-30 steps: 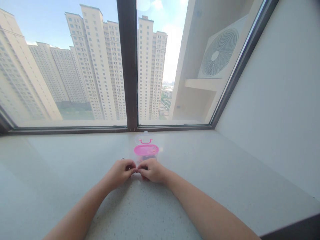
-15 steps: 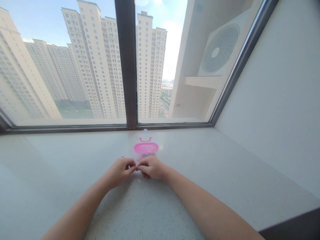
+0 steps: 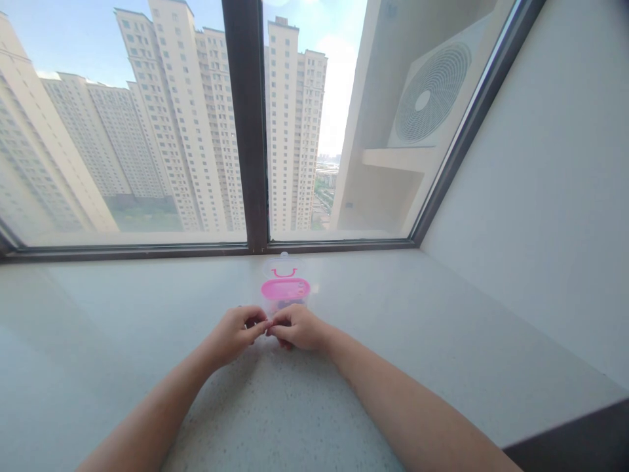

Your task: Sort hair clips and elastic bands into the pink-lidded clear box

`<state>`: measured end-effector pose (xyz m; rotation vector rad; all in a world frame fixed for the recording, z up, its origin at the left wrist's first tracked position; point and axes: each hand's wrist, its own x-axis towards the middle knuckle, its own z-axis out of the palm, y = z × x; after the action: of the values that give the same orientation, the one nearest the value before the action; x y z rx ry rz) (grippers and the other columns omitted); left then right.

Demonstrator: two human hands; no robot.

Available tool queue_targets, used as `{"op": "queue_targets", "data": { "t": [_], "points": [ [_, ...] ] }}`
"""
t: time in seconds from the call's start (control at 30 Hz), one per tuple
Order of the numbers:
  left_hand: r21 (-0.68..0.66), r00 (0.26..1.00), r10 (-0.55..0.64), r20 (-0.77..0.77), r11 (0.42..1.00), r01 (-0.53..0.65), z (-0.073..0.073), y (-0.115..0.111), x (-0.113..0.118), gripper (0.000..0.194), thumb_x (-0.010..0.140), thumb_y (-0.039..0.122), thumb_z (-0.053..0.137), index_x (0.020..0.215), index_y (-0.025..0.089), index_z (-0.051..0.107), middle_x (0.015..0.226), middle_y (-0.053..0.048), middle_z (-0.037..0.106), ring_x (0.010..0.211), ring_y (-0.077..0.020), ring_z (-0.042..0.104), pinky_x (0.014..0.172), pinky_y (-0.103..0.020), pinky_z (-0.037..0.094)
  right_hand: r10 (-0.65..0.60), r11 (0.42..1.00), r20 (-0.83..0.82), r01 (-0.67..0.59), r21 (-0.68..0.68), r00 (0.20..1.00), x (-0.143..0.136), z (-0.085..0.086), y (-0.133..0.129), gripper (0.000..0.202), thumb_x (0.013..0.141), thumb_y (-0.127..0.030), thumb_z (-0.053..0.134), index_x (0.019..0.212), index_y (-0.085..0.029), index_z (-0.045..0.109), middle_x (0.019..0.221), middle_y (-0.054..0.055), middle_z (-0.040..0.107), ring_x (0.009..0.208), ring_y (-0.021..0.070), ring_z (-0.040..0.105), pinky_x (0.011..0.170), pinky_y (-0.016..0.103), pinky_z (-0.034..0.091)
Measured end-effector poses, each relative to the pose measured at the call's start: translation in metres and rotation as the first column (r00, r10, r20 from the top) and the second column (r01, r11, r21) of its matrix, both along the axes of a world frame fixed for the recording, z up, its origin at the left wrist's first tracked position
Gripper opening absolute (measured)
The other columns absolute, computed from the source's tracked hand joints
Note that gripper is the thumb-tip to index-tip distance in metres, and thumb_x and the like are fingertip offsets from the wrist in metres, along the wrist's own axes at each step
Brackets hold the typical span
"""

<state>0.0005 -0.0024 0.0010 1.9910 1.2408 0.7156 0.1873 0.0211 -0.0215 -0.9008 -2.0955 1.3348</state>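
My left hand (image 3: 240, 333) and my right hand (image 3: 297, 326) meet fingertip to fingertip above the pale speckled sill. Thumb and fingers are pinched together on both. Whatever lies between the fingertips is too small to make out. Just behind my right hand stands a clear plastic box with a pink rim (image 3: 285, 288), partly hidden by the hand; dark bits show inside it. Its clear lid (image 3: 284, 266), with a pink handle, is tipped back behind the box toward the window.
The sill (image 3: 275, 406) runs back to a dark window frame (image 3: 254, 131). To the right rises a white wall (image 3: 550, 183). Outside the glass are tall buildings and an air conditioner unit (image 3: 432, 95). A dark edge (image 3: 574, 436) shows at lower right.
My hands stay together at the fingertips, with only a slight shift of the left fingers. The whole view has moved a little.
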Motion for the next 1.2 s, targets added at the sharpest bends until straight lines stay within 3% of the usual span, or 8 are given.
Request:
{"op": "queue_targets", "data": {
  "t": [0.37, 1.2],
  "points": [
    [-0.109, 0.991, 0.006, 0.132, 0.994, 0.008, 0.0078, -0.0016, 0.0027, 0.031, 0.078, 0.044, 0.055, 0.073, 0.014, 0.063, 0.065, -0.002, 0.060, 0.055, -0.0128, 0.051, 0.052, -0.022, 0.041, -0.017, 1.000, -0.020, 0.017, -0.003, 1.000, -0.0013, -0.0045, 0.0015, 0.016, 0.082, -0.017, 0.051, 0.082, -0.012, 0.067, 0.053, -0.002, 0.052, 0.042, 0.0066, 0.048, 0.043, 0.017, 0.039],
    [-0.080, 0.979, 0.131, 0.155, 0.990, -0.120, 0.0092, 0.0023, -0.0020, 0.028, 0.077, 0.040, 0.057, 0.072, 0.014, 0.063, 0.064, -0.002, 0.063, 0.052, -0.0121, 0.052, 0.051, -0.023, 0.040, -0.038, 0.999, -0.076, 0.036, -0.027, 0.996, -0.0007, -0.0057, 0.0030, 0.017, 0.081, -0.017, 0.051, 0.084, -0.011, 0.067, 0.054, -0.001, 0.054, 0.042, 0.0073, 0.048, 0.041, 0.017, 0.039]
  ]
}}
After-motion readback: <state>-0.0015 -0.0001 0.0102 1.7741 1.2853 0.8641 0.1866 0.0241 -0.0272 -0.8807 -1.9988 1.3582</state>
